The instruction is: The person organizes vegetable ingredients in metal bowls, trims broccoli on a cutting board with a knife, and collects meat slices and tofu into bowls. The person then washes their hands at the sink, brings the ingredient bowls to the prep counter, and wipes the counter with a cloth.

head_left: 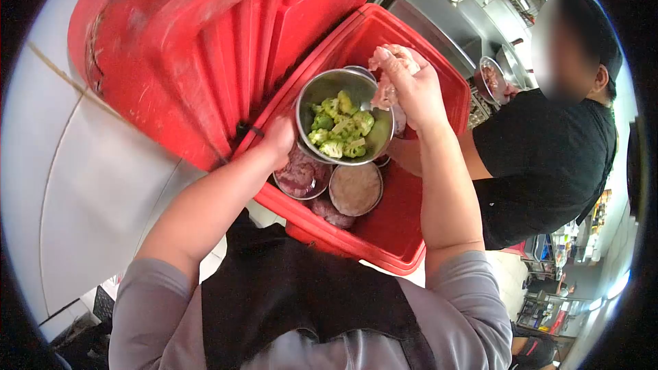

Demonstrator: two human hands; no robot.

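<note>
My left hand (277,138) is closed on the left side of a steel bowl (312,92), holding it over an open red cooler (404,257). Green broccoli florets (341,125) lie in the bowl. At the bowl's right rim, my right hand (417,89) grips pale pink raw meat (384,96), some of it hanging below the fingers. Under the bowl, inside the cooler, sit a container of dark red meat (300,173) and a round container of something pale and brownish (356,190). A bag-like pinkish bundle (332,214) is partly hidden beside them.
The cooler's raised lid (226,48) leans at the left. On the right a co-worker in black (548,151) reaches an arm (404,155) into the cooler. Behind are a steel counter (439,10) and a bowl of meat (491,77).
</note>
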